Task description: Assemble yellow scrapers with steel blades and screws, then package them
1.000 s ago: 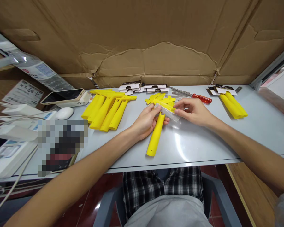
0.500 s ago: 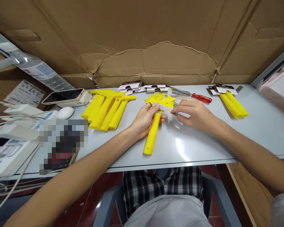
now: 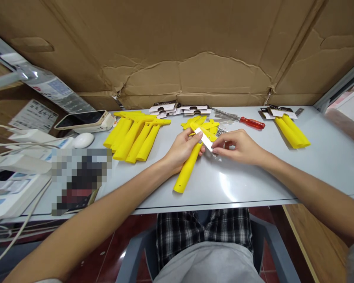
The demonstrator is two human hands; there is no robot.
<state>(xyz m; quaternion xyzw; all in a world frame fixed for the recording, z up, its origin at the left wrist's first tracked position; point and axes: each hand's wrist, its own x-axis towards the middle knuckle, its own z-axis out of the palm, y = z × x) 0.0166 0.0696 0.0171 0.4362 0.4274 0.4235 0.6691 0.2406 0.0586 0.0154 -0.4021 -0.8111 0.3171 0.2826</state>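
Observation:
My left hand (image 3: 185, 148) is closed round the head of a yellow T-shaped scraper (image 3: 188, 169), whose handle points down toward the table's front edge. Under the left thumb a flat, light strip (image 3: 205, 140) lies along that head, slanting down to the right. My right hand (image 3: 236, 146) pinches the strip's lower right end between thumb and fingertips. Just behind the hands is a small heap of yellow flat pieces (image 3: 196, 121), with tiny metal parts (image 3: 221, 133) beside it. Part of the heap is hidden by the hands and the scraper.
Several yellow scrapers (image 3: 134, 137) lie in a row at left. Carded packs (image 3: 165, 107) and a red-handled screwdriver (image 3: 252, 122) lie behind. Two yellow handles (image 3: 292, 131) with cards are at right. A phone (image 3: 81, 119), mouse (image 3: 83, 140) and cables crowd the left; cardboard (image 3: 224, 74) walls the back.
The scraper's head and the strip have tilted more steeply, and the handle's lower end has swung left. My right hand has moved slightly down, its fingers still at the strip's end.

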